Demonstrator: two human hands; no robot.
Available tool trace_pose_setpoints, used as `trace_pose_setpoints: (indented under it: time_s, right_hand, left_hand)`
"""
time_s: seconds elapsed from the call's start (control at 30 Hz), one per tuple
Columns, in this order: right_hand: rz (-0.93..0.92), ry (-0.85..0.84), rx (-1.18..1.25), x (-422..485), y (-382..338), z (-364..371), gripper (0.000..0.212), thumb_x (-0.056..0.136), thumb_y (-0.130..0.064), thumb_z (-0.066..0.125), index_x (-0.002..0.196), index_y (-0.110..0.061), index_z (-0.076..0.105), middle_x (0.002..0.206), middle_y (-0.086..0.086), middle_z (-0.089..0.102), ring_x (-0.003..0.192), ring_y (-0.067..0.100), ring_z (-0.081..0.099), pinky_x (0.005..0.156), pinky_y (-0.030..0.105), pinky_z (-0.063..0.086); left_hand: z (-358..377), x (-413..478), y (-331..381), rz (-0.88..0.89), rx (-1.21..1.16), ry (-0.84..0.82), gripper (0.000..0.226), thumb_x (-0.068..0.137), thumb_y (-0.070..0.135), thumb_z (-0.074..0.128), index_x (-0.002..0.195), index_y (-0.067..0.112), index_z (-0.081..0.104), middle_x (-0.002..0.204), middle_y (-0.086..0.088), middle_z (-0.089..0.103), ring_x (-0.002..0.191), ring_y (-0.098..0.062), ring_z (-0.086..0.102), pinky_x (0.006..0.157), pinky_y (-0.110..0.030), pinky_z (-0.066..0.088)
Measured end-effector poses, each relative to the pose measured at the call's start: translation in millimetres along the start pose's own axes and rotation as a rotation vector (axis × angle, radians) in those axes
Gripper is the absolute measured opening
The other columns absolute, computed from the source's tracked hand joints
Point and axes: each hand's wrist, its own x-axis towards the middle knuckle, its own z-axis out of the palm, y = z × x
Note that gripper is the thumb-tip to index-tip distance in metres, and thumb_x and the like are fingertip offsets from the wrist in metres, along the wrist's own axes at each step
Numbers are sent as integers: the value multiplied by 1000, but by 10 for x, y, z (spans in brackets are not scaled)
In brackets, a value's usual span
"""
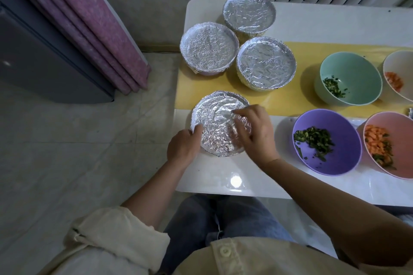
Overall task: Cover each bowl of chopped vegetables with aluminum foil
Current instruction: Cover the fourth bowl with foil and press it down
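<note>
White tabletop (223, 174) carried the foil-covered bowl (214, 118) close to its left edge. On the near-left rim the left hand (183, 145) gripped with curled fingers; the right hand (254, 131) pressed curled fingers (241, 111) onto foil at the right rim. Three wrapped bowls (209, 49) stood behind, a purple bowl (344, 140) near on the right, bare tabletop in front.

White table (223, 176): yellow mat (290, 100), purple bowl (342, 140), pink bowl (397, 131), foil-covered bowl (214, 118).

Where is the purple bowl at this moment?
In the head view, the purple bowl stands on the white table at the person's right side, between the right hand and the pink bowl, nearer the person than the green bowl.
</note>
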Motion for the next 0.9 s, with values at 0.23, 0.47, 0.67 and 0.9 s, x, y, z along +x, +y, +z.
trace_pose_setpoints:
  time_s: [0.23,0.47,0.67,0.9]
  right_hand:
    - [633,122,378,112,168,-6,37,100,-21,50,137,-20,49,130,-8,55,117,0,50,98,17,39]
    - [748,-30,603,254,230,135,30,102,-19,46,129,-15,60,120,-6,66,111,1,59,96,17,43]
    - [827,42,695,226,286,275,24,103,-21,44,112,-23,67,72,-18,65,58,-7,53,58,9,41]
    - [815,-47,713,315,310,149,24,101,-17,50,119,-15,66,102,-10,71,95,2,64,87,18,49]
  left_hand:
    - [62,61,179,108,-559,158,49,100,30,46,148,22,37,141,8,48,118,-4,46,96,-19,31]
    - [212,272,244,214,-680,196,21,100,17,50,112,14,67,99,8,70,86,-1,63,77,-19,50]
    - [292,332,211,223,-671,250,34,94,37,45,61,25,46,59,-8,35,57,-22,31,52,-31,26]
    - [248,335,214,212,-609,248,29,97,29,49,68,24,55,59,8,52,58,-15,45,60,-34,36]
